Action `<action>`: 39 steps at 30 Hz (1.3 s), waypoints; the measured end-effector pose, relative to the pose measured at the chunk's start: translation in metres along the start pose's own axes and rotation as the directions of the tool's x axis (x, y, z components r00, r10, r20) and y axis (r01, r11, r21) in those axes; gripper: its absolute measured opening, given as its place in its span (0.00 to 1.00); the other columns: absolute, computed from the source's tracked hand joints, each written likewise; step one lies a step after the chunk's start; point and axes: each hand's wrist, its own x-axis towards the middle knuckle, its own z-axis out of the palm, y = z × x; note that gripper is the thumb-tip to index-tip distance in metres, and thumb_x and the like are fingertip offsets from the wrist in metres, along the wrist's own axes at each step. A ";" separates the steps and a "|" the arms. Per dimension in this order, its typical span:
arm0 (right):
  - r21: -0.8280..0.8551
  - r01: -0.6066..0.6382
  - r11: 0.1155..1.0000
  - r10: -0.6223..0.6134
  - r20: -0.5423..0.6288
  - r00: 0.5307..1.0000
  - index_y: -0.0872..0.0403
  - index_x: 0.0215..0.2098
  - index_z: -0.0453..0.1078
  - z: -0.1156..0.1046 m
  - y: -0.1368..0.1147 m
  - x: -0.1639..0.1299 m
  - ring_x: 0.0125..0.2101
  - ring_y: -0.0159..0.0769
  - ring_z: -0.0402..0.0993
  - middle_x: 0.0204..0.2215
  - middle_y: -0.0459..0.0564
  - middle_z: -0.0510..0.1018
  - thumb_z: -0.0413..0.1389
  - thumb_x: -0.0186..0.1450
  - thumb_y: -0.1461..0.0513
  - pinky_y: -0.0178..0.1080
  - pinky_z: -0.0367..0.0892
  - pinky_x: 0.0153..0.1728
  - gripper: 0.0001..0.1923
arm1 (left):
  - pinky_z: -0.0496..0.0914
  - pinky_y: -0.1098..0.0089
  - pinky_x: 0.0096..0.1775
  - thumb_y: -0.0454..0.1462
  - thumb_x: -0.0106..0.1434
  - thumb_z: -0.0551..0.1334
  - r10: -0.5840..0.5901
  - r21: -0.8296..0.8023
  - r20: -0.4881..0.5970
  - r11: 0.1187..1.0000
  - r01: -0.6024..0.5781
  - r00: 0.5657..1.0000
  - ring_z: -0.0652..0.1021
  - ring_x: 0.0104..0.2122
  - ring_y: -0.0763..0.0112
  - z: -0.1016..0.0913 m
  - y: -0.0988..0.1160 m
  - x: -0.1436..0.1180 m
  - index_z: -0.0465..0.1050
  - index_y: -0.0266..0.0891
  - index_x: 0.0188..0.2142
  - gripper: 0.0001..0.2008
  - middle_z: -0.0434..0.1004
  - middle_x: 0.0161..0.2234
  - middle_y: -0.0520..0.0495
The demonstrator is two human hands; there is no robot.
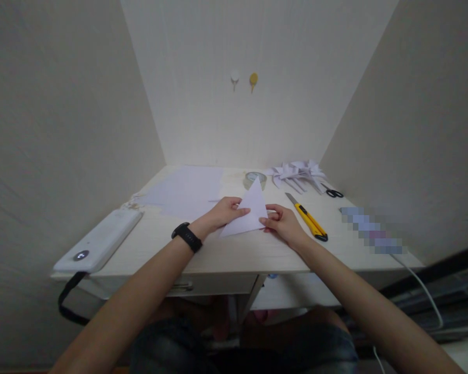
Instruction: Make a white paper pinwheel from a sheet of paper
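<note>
At the near middle of a pale wooden desk (pixel 234 252), a white paper sheet folded into a triangle (pixel 247 213) lies flat with its peak pointing toward the far wall. The left hand (pixel 222 212), a black band (pixel 186 237) on its wrist, presses fingertips onto the triangle's left edge; the right hand (pixel 283 222) pinches the lower right corner between thumb and curled fingers, so both hands are closed lightly on the paper rather than spread wide.

To crease cleanly, the judgement is that the edges should be matched first and held by the left fingers while the right runs along the fold; pressing before the corners meet would likely leave a skewed line.

Just right of the right hand lies a yellow utility knife with its blade extended (pixel 307 216), close enough that a sweeping wrist could meet it. Farther off on the right sit black-handled scissors (pixel 333 193) beside a pile of folded white paper shapes (pixel 298 174). A clear tape roll (pixel 255 179) stands just beyond the triangle's peak, loose white sheets (pixel 187 193) spread to the far left, and a white rectangular device with a black strap (pixel 101 240) rests on the near left edge.
</note>
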 end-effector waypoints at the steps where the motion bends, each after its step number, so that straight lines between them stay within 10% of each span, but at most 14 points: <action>1: -0.015 -0.002 1.000 0.002 0.004 1.000 0.54 0.39 0.74 0.000 0.001 0.001 0.19 0.31 0.73 0.20 0.43 0.79 0.72 0.44 0.57 0.34 0.70 0.22 0.25 | 0.71 0.68 0.35 0.43 0.51 0.72 0.029 0.017 0.020 0.999 -0.029 0.999 0.78 0.31 0.67 -0.001 -0.001 0.001 0.77 0.34 0.38 0.19 0.82 0.36 0.44; 14: -0.270 0.139 0.953 -0.173 -0.108 0.979 0.53 0.32 0.74 -0.003 0.006 0.000 0.16 0.31 0.66 0.16 0.41 0.74 0.67 0.51 0.53 0.35 0.62 0.21 0.15 | 0.68 0.68 0.36 0.38 0.46 0.72 0.155 0.513 -0.084 0.854 -0.091 0.984 0.77 0.33 0.63 -0.005 -0.004 0.009 0.76 0.35 0.37 0.18 0.80 0.34 0.46; 24: -0.294 0.119 0.948 -0.154 -0.097 0.983 0.54 0.40 0.72 -0.009 0.005 0.004 0.14 0.29 0.61 0.16 0.40 0.73 0.64 0.52 0.53 0.33 0.56 0.18 0.20 | 0.70 0.67 0.38 0.34 0.47 0.72 0.173 0.370 -0.214 0.925 -0.084 0.961 0.78 0.33 0.65 0.005 -0.007 0.005 0.65 0.38 0.60 0.40 0.79 0.36 0.47; 30: -0.312 0.089 0.946 -0.124 -0.094 0.988 0.54 0.41 0.72 -0.012 0.002 0.005 0.14 0.29 0.62 0.16 0.41 0.74 0.64 0.53 0.53 0.33 0.56 0.18 0.20 | 0.69 0.66 0.43 0.33 0.52 0.67 0.196 0.499 -0.117 0.859 -0.113 0.974 0.78 0.36 0.64 0.006 -0.005 0.007 0.81 0.39 0.33 0.08 0.82 0.32 0.49; 35: -0.451 0.126 0.883 -0.170 -0.058 0.984 0.54 0.40 0.74 -0.014 0.003 0.005 0.17 0.32 0.65 0.18 0.43 0.75 0.60 0.57 0.54 0.35 0.59 0.20 0.16 | 0.70 0.65 0.44 0.34 0.53 0.68 0.177 0.555 -0.096 0.826 -0.095 0.980 0.80 0.36 0.62 0.007 -0.005 0.008 0.84 0.41 0.33 0.07 0.84 0.32 0.48; 39: -0.698 0.241 0.674 -0.316 0.023 0.949 0.52 0.40 0.76 -0.018 -0.003 -0.003 0.27 0.36 0.73 0.26 0.47 0.79 0.56 0.61 0.58 0.38 0.65 0.31 0.11 | 0.70 0.66 0.43 0.35 0.54 0.68 0.157 0.587 -0.099 0.807 -0.070 0.983 0.80 0.36 0.62 0.009 -0.003 0.006 0.84 0.42 0.34 0.08 0.84 0.34 0.48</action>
